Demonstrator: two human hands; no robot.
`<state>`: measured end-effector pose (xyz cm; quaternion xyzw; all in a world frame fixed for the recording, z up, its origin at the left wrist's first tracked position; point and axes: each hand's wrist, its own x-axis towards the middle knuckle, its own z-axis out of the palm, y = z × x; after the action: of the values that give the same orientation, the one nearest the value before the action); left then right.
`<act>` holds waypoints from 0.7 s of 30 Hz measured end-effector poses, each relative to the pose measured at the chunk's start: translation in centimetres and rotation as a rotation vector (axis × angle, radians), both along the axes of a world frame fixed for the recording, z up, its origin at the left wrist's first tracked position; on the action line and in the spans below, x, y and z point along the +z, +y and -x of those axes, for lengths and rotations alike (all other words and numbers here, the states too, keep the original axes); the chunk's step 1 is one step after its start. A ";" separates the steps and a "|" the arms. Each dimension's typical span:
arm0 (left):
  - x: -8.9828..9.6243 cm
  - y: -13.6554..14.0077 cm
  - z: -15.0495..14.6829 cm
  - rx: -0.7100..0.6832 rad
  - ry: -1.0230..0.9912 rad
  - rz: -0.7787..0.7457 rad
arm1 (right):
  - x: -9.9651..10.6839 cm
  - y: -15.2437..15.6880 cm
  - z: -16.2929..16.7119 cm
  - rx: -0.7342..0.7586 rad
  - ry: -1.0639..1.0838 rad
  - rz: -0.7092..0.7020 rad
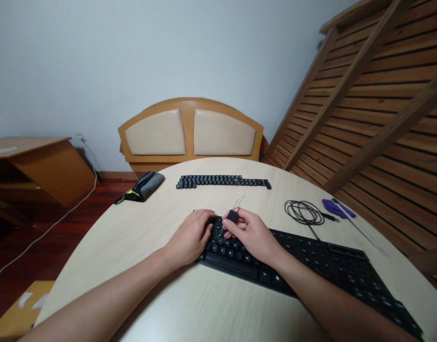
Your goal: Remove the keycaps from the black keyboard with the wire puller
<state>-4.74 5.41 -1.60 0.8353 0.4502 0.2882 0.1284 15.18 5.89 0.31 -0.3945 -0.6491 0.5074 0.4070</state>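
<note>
A black keyboard (pixel 292 248) lies slantwise across the front of the table, with empty key spots over much of its right part. My left hand (pixel 191 236) grips its left end, the fingers bent over the edge and top. In my right hand (pixel 253 232) is a keycap puller (pixel 233 216), a black handle with wire loops at both ends. Its lower wires reach down to the keys at the keyboard's left part; whether they grip a keycap is hard to see. Removed black keycaps (pixel 218 180) stand in tidy rows beyond my hands.
On the round pale table (pixel 140 251) lie a coiled black cable (pixel 303 213), a purple cloth (pixel 337 208) with a thin brush-like stick (pixel 360 227) across it, and a black-grey folded pouch (pixel 143 186). A wooden headboard (pixel 190 128) and slatted frame (pixel 375 104) stand behind.
</note>
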 end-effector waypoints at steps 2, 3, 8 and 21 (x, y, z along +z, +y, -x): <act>0.2 -0.1 -0.1 -0.021 -0.005 0.012 | -0.3 -0.1 0.2 -0.036 0.023 0.019; 0.4 -0.2 -0.2 -0.029 -0.003 0.017 | -0.3 -0.2 0.3 -0.049 0.024 0.025; 1.0 -0.5 -0.4 -0.050 0.028 0.034 | -0.2 -0.1 0.3 -0.070 0.018 0.053; 1.7 -0.7 0.1 -0.192 0.066 0.074 | -0.7 -0.1 0.3 -0.040 0.088 0.089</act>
<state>-4.83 4.67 0.12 0.8783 0.3826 0.2300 0.1712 14.87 5.80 -0.43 -0.4025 -0.5990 0.5445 0.4274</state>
